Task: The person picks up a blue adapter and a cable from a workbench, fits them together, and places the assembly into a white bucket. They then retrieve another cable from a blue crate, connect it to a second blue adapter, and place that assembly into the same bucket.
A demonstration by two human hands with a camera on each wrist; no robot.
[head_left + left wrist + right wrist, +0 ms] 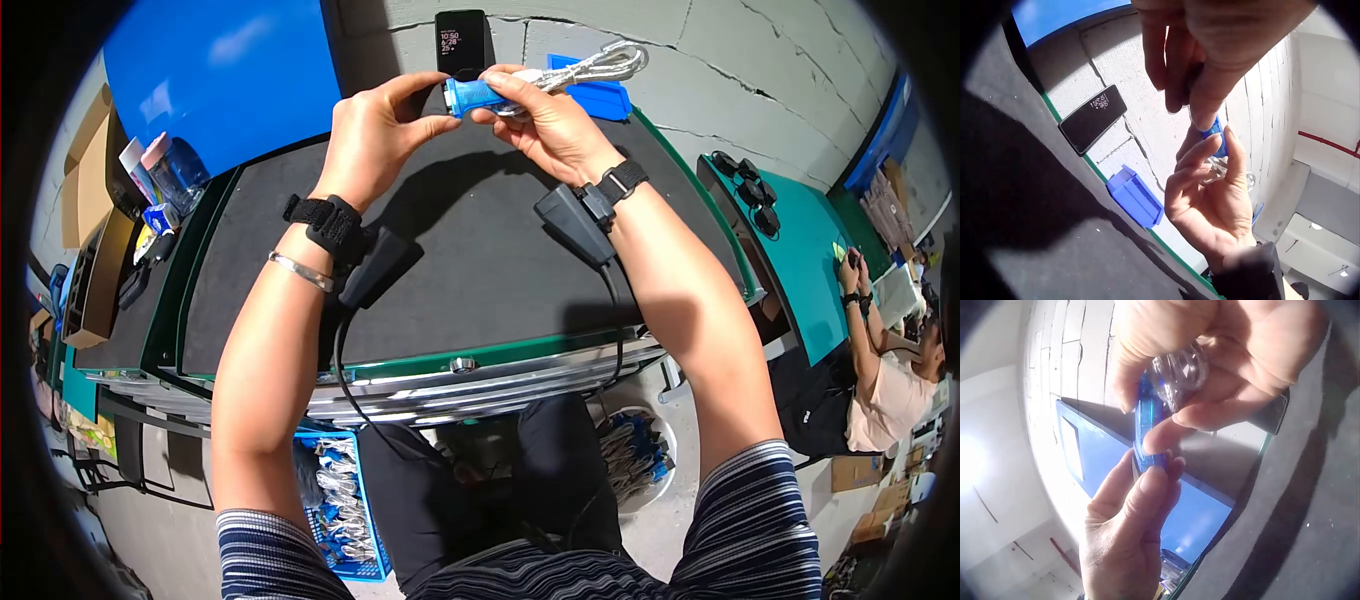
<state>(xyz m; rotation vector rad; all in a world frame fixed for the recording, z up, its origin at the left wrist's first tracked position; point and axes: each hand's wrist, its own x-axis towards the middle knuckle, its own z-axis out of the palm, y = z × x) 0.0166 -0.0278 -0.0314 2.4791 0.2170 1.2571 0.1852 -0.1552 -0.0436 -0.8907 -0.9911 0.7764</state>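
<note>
Black mat (480, 250) covers the tabletop; everything else placed relative to it. Phone (463, 42) propped upright at its far edge, screen lit. Blue bin (598, 98) just right of the phone, same edge. Bottles and a small box (160, 180) off its left edge. Blue crate of bagged parts (340, 505) below its near edge, on the floor.
</note>
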